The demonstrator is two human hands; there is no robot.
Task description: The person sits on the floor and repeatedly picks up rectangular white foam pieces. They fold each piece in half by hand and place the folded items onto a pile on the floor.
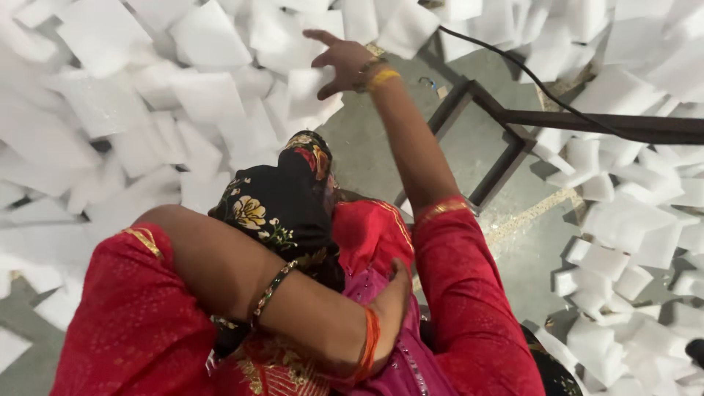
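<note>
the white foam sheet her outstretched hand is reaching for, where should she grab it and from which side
Probably by its near free edge. The white foam sheet lies flat on the heap of foam pieces, its near side jutting toward the bare floor. The right hand is open right over it, so pinching that overhanging edge from the floor side, thumb under and fingers on top, looks easiest.

Foam sheets (pixel 110 110) fill the upper left of the frame, more foam pieces (pixel 631 242) the right. Between them, at upper right of centre, a metal frame (pixel 513 139) stands on the floor (pixel 367 147), a cable (pixel 528 77) running over it.
</note>
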